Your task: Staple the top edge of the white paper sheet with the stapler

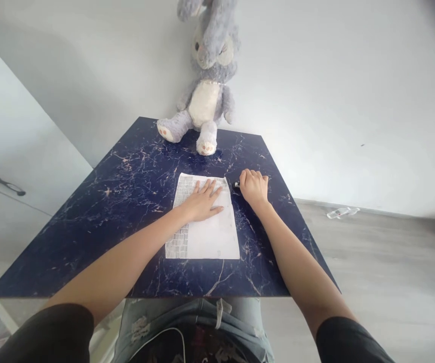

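Observation:
A white sheet of paper (213,237) with a grey printed pattern down its left side lies on the dark blue marbled table (126,201). My left hand (203,201) rests flat on the upper part of the sheet, fingers spread. Just right of the sheet's upper right corner, my right hand (254,187) is closed around a small black object (235,185). Only its dark end and a bit of white show at the left of the fist; the rest is hidden.
A grey and white plush rabbit (204,103) sits at the table's far edge against the wall. At the left is a white cabinet with a dark handle (7,186). A clear plastic bottle (342,212) lies on the floor at the right.

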`<state>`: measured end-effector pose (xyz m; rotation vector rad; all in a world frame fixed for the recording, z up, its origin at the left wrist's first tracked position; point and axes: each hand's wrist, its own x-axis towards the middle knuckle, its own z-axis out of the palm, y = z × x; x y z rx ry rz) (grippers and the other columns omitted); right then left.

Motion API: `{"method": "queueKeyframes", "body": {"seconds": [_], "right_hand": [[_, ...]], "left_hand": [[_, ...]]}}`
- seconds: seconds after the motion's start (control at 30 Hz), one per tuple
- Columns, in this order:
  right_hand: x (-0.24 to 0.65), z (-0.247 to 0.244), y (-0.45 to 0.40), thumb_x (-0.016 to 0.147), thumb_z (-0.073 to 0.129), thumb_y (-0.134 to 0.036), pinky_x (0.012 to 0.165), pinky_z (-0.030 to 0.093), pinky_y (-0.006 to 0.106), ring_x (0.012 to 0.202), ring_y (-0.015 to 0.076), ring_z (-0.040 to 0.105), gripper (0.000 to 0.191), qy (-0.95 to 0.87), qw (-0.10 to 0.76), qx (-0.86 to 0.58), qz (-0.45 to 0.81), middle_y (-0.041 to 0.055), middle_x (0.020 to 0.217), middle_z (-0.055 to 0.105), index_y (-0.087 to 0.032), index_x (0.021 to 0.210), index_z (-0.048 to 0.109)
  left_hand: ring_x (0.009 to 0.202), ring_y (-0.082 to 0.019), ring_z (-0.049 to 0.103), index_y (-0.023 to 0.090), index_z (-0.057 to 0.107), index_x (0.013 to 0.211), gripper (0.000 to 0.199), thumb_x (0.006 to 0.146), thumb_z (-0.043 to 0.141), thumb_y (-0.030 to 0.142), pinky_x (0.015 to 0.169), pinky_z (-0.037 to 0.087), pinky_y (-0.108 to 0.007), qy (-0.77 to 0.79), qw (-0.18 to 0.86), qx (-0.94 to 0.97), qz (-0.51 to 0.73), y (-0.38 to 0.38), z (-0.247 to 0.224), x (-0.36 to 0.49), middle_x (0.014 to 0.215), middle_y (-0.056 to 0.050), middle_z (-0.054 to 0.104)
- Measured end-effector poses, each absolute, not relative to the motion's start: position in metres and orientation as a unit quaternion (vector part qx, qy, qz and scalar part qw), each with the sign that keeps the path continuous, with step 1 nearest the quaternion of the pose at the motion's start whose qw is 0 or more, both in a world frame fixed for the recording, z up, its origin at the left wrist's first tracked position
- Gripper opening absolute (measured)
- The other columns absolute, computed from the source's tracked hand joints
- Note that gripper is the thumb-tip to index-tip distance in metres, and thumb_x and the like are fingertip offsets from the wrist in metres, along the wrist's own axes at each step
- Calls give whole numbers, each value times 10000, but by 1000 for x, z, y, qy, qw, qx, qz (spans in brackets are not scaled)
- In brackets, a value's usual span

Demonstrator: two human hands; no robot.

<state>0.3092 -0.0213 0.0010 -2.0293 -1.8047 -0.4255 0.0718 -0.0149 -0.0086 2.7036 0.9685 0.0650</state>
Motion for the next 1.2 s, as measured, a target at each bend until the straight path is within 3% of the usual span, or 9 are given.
{"method": "queueKeyframes", "body": {"seconds": [0.37,0.93,1.0,1.1,1.2], "right_hand": [[307,-5,-17,1090,356,-289,837,311,391,859,260,606,425,-655,197,-703,-196,124,882,745,-179,839,680],[303,2,-20,1098,346,-292,873,317,386,943,266,641,431,-654,187,-712,-171,134,957,768,-155,918,713],[303,4,-22,1100,345,-294,888,323,383,969,268,643,423,-654,186,-717,-156,135,978,765,-157,931,707],[306,8,-24,1110,334,-328,878,342,366,972,267,645,414,-650,212,-720,-119,127,998,755,-175,938,678],[318,12,-25,1127,280,-460,794,374,325,900,246,640,452,-641,308,-701,-57,102,992,729,-201,1021,635]], "left_hand": [[1654,-331,58,170,122,1724,802,1080,262,627,1295,14,-656,311,99,945,8,-16,-5,72,1775,-145,74],[1639,-361,147,145,349,1643,719,1086,335,600,1284,112,-665,308,83,947,35,-20,-5,70,1759,-194,183],[1618,-379,216,133,424,1598,683,1081,384,577,1275,159,-667,305,76,948,53,-20,-6,70,1735,-203,266],[1496,-355,443,172,585,1466,513,1070,467,475,1250,283,-592,292,49,948,119,-14,-4,66,1614,-173,492],[1323,-305,591,200,680,1350,377,1032,498,285,1174,406,-508,321,30,928,188,4,1,49,1454,-135,627]]}}
